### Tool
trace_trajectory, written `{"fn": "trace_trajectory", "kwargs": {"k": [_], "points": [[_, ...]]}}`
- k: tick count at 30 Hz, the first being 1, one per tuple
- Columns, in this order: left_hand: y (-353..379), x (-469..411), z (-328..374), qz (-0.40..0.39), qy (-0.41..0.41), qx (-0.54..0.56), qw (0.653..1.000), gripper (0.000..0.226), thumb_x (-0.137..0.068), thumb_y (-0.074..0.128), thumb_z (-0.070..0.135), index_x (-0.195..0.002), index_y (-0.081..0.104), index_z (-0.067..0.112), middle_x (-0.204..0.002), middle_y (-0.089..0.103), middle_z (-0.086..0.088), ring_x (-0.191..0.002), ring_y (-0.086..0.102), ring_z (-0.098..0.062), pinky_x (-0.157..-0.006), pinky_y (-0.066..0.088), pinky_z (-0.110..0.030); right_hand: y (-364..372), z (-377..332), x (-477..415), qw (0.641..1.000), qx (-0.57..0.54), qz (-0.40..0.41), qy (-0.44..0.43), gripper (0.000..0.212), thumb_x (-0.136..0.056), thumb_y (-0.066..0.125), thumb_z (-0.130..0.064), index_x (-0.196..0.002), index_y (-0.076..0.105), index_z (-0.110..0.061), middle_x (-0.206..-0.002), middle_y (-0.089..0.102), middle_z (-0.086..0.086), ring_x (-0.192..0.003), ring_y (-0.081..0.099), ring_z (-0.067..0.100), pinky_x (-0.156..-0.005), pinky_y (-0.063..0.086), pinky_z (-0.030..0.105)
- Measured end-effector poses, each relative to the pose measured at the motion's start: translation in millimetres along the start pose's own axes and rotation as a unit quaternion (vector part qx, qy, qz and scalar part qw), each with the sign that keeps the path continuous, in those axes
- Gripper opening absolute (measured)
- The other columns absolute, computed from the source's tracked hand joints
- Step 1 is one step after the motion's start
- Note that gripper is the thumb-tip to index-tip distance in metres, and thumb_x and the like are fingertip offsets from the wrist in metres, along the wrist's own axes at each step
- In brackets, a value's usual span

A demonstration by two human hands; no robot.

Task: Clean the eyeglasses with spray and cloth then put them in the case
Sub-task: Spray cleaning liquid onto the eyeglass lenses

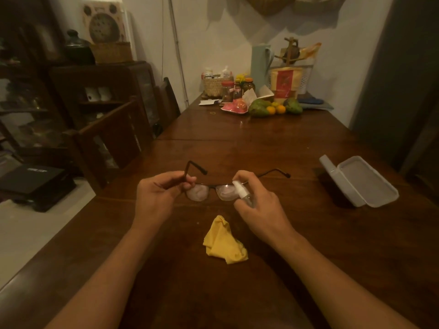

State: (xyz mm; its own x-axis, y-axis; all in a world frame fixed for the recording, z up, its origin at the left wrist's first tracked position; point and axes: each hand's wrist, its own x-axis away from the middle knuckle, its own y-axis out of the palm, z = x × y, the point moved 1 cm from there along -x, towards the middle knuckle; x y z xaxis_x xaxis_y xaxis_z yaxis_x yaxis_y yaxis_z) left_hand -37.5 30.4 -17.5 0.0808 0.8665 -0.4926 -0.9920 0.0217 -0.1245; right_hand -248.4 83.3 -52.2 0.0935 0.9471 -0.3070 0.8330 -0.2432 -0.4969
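Cloth [224,241] below hands; open case [361,181] right; clutter [256,96] far.

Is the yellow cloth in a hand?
No, the yellow cloth lies on the table, while the left hand holds the eyeglasses and the right hand the spray bottle.

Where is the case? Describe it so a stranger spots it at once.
Start at the long wooden table. Go toward its right edge, beyond the right hand holding the spray bottle. The case lies there alone: a pale rectangular box with its lid open, unlike the crumpled yellow cloth near the middle.
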Motion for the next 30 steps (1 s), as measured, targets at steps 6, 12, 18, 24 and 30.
{"fn": "trace_trajectory", "kwargs": {"k": [6,12,18,24,30], "points": [[4,2,1,-0.001,0.028,0.002,1.0,0.029,-0.081,0.06,-0.018,-0.09,0.073,0.006,-0.09,0.074,-0.013,-0.089,0.074,-0.018,-0.076,0.058,-0.024,-5,1,-4,1.0,-0.015,0.004,0.013,0.042,-0.092,0.056,-0.021,-0.116,0.045,-0.054,-0.074,0.055,0.0,-0.05,0.045,0.008,-0.043,0.037,0.024],[8,3,2,0.003,0.044,0.016,0.999,0.032,-0.081,0.063,-0.015,-0.088,0.073,0.014,-0.088,0.074,-0.008,-0.087,0.074,-0.018,-0.075,0.058,-0.024,-9,-1,-7,1.0,-0.018,0.014,0.021,0.037,-0.095,0.056,-0.02,-0.11,0.046,-0.052,-0.077,0.059,0.004,-0.048,0.045,0.004,-0.043,0.037,0.023],[11,4,1,0.005,0.039,0.026,0.999,0.034,-0.082,0.061,-0.017,-0.087,0.072,0.014,-0.088,0.074,-0.01,-0.088,0.074,-0.02,-0.077,0.059,-0.028,-7,-3,-5,0.999,-0.026,0.009,0.024,0.044,-0.093,0.058,-0.017,-0.114,0.043,-0.053,-0.079,0.058,0.0,-0.047,0.05,0.0,-0.041,0.036,0.016],[14,5,2,0.008,0.037,0.033,0.999,0.033,-0.082,0.06,-0.019,-0.088,0.072,0.012,-0.088,0.074,-0.009,-0.087,0.074,-0.019,-0.076,0.059,-0.026,-11,-3,-5,0.999,0.037,0.01,0.009,0.047,-0.091,0.059,-0.02,-0.115,0.041,-0.056,-0.075,0.059,0.003,-0.048,0.049,0.01,-0.042,0.038,0.024],[14,4,0,0.023,0.028,0.036,0.999,0.034,-0.082,0.061,-0.017,-0.084,0.072,0.015,-0.086,0.074,-0.011,-0.088,0.074,-0.021,-0.078,0.059,-0.028,-19,2,-7,0.998,0.039,0.056,0.01,0.042,-0.089,0.06,-0.022,-0.111,0.043,-0.054,-0.072,0.057,0.002,-0.046,0.045,0.009,-0.042,0.039,0.024]]}}
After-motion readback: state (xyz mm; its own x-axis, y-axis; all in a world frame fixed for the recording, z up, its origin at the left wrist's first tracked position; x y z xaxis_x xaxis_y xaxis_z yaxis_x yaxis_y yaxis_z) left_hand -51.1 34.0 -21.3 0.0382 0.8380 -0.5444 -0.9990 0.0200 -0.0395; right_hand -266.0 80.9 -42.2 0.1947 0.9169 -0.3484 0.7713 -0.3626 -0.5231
